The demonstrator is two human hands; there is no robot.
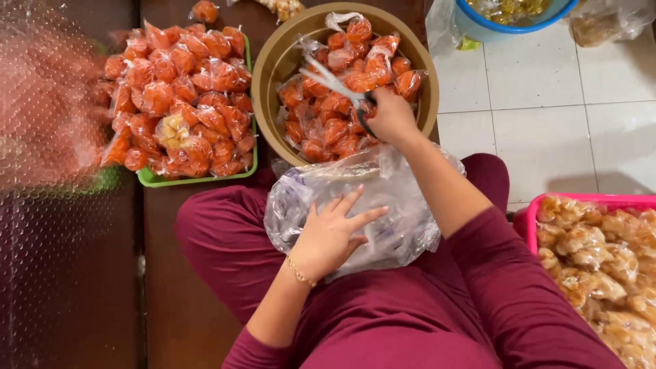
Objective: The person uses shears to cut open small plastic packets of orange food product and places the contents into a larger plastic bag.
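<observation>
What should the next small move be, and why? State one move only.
Probably draw the right hand back toward the lap. It grips scissors over the round tan bowl of small clear packets of orange snacks, while the left hand lies flat on the crumpled clear plastic bags, apparently awaiting cutting.

A green tray (147,179) is full of orange packets, a pink tray (529,222) holds pale snacks, and a blue basin (471,26) stands on the white tiled floor (547,116).

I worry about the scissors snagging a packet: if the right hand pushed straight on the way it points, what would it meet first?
Probably the small orange packets in the tan bowl: the right hand aims its scissors up-left just over them. Height above them is unclear.
</observation>
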